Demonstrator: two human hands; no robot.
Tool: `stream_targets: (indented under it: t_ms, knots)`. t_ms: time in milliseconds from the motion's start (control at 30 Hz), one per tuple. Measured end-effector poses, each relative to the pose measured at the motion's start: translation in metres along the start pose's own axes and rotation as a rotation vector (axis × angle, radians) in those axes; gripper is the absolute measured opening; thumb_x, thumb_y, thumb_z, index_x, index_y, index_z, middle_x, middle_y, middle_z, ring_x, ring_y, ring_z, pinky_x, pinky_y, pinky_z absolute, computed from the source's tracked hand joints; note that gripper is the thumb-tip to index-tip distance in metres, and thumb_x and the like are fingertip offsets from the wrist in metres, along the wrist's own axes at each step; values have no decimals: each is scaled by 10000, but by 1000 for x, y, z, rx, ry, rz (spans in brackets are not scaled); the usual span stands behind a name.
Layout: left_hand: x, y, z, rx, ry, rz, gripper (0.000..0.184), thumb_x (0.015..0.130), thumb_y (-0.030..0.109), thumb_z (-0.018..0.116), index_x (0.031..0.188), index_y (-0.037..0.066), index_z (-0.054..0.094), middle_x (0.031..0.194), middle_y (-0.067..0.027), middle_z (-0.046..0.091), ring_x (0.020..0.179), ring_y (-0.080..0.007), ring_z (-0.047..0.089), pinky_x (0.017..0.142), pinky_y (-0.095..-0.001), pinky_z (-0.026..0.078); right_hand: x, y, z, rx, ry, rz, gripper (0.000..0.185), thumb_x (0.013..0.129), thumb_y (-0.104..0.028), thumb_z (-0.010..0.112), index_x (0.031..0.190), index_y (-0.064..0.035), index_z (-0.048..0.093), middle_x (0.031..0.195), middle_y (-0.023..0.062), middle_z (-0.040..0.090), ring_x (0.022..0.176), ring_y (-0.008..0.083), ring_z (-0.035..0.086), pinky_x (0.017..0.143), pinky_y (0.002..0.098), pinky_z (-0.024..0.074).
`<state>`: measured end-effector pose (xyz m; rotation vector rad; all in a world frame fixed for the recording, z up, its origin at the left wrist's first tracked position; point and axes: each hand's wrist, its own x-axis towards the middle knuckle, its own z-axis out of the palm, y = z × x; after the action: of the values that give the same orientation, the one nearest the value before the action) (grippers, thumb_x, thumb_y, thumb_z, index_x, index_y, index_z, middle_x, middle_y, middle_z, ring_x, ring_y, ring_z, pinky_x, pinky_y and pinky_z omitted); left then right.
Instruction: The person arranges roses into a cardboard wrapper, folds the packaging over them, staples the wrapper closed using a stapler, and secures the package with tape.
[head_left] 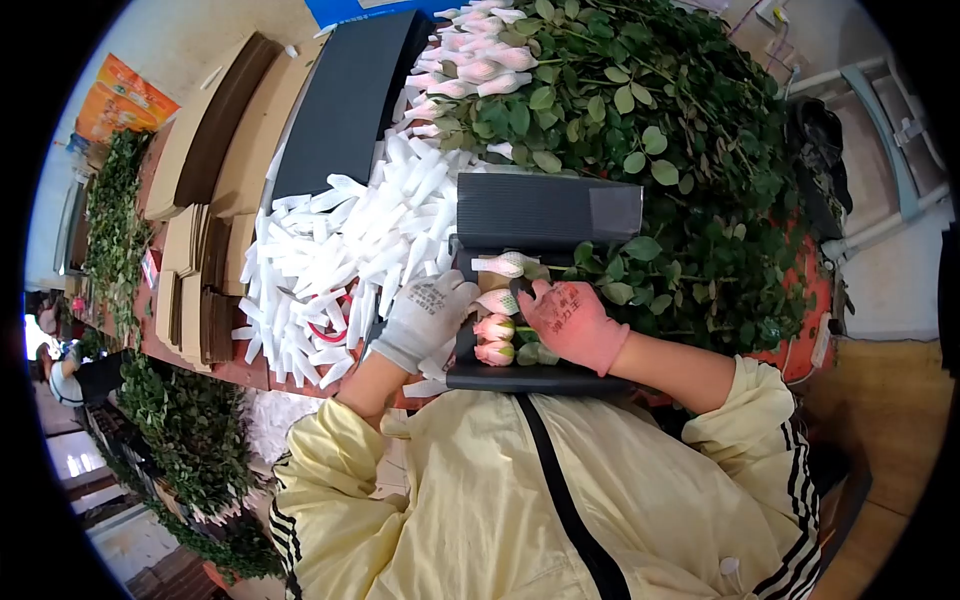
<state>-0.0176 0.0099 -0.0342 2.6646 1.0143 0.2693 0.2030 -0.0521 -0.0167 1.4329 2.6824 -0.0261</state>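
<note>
My left hand (430, 312), in a pale grey work glove, has its fingers closed at the left end of a white foam net sleeve (497, 302) covering a rose head. In a pinkish-red glove, my right hand (572, 322) is curled just right of that rose; its grip on the stem is mostly hidden. Two bare pink roses (494, 341) lie below, between my hands. Above them is another netted rose (507, 265) with its leafy stem to the right. These flowers rest on a black corrugated sheet (500, 379), near my body.
White net sleeves (370, 240) form a big pile to the left. Leafy rose stems (650, 110) with netted heads (480, 70) heap up behind and right. A folded black sheet (525, 212), a long black board (345, 110) and cardboard pieces (215, 140) lie around.
</note>
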Motion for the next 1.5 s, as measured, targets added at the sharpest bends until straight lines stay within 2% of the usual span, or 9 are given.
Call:
stream_targets:
  t_ms: [133, 333, 500, 567, 633, 667, 767, 967, 1500]
  knots:
    - [-2, -10, -4, -39, 6, 166, 140, 805, 203, 576, 927, 135, 587, 828, -73, 551, 761, -251, 590, 674, -381, 462, -1, 3, -1, 34, -77, 43, 313, 781, -157, 496, 1070, -55, 559, 841, 94, 563, 682, 194, 593, 558, 315, 423]
    - [-15, -19, 0, -466, -1, -41, 131, 840, 147, 606, 913, 38, 606, 812, -104, 586, 723, -274, 593, 645, -355, 460, -4, 7, -6, 82, -26, 18, 327, 827, -138, 502, 1127, -22, 562, 873, 106, 607, 740, 207, 636, 580, 307, 491]
    - [-35, -57, -24, -267, 74, -256, 194, 814, 116, 596, 989, 34, 605, 901, -139, 621, 838, -335, 596, 750, -382, 461, -1, 9, 2, 112, -121, 9, 336, 827, -173, 472, 1116, -8, 517, 906, 111, 575, 734, 199, 610, 570, 316, 444]
    - [-41, -45, -44, -42, 232, -303, 270, 781, 118, 628, 1030, 18, 596, 969, -150, 633, 905, -338, 597, 799, -392, 463, -3, 6, 2, 0, -44, -50, 322, 834, -171, 474, 1106, -9, 530, 898, 103, 578, 739, 200, 611, 576, 314, 449]
    - [-28, 12, -75, -199, 115, -179, 328, 751, 109, 649, 1059, 13, 588, 1074, -157, 617, 1001, -319, 584, 856, -385, 457, -5, 4, 2, -38, 16, -66, 324, 834, -171, 476, 1109, -11, 539, 896, 98, 579, 741, 200, 609, 577, 313, 450]
    - [-27, 25, -66, -172, 87, 42, 324, 762, 159, 646, 1054, 29, 594, 1143, -152, 588, 1035, -313, 572, 877, -391, 453, -6, 1, 2, -74, 71, -73, 327, 834, -171, 478, 1112, -13, 548, 893, 93, 581, 742, 200, 608, 578, 313, 451]
    - [-11, 73, -46, -130, -38, 92, 513, 836, 411, 544, 1168, 21, 576, 1279, -169, 510, 1236, -308, 437, 1039, -417, 325, -1, 0, -2, -43, -3, -49, 334, 836, -166, 477, 1126, -23, 559, 889, 89, 583, 729, 196, 603, 584, 317, 450]
    - [-11, 68, -32, -86, -129, 15, 596, 850, 476, 505, 1174, -20, 565, 1306, -191, 487, 1242, -339, 430, 1037, -431, 319, 3, 13, -39, 115, -33, 130, 382, 806, -323, 545, 1111, -93, 548, 1043, 104, 524, 855, 238, 572, 712, 332, 457]
    - [-13, 66, -27, -96, -132, 0, 613, 847, 515, 492, 1143, -13, 586, 1295, -175, 501, 1232, -304, 441, 1025, -407, 334, 10, 14, 11, -26, 83, 125, 408, 795, -267, 547, 1149, -63, 542, 972, 98, 583, 810, 231, 614, 682, 338, 475]
